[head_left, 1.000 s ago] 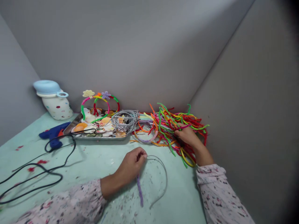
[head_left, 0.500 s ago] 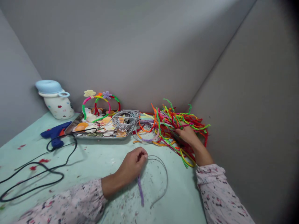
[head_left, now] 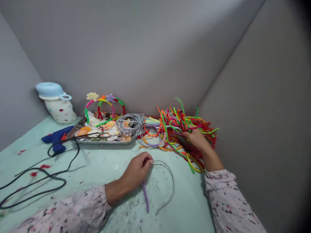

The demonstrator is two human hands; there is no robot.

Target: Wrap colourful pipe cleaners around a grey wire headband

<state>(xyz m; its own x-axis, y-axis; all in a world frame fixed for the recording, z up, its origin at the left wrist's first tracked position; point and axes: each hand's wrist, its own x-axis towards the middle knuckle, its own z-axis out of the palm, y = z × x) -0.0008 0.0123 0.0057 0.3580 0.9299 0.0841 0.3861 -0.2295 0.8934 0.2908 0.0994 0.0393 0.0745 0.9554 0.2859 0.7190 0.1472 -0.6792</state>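
Observation:
Over the middle of the table, my left hand (head_left: pixel 138 166) is closed in a pinch on a thin grey wire (head_left: pixel 173 181), which curves round to the right. A purple pipe cleaner (head_left: pixel 145 197) hangs down below the same hand. Farther right, my right hand (head_left: pixel 197 139) reaches into a tangled heap of bright pipe cleaners (head_left: pixel 179 121), red, orange, green and yellow. Its fingertips are partly buried among the strands, so what they grip, if anything, is hidden. Left of the heap lie loops of wire and pipe cleaner (head_left: pixel 152 145).
A metal tray (head_left: pixel 107 144) holds shells, a coil of grey wire (head_left: pixel 130 124) and rings with felt-like flowers (head_left: pixel 92 96). A blue glue gun (head_left: pixel 57 139) lies left of it, its black cord (head_left: pixel 64 181) looping forward. Behind stands a white bottle with a blue lid (head_left: pixel 60 106). Grey walls enclose the table.
My right hand has shifted slightly within the heap, and a green strand at the top has moved. My left hand stays in place with the wire.

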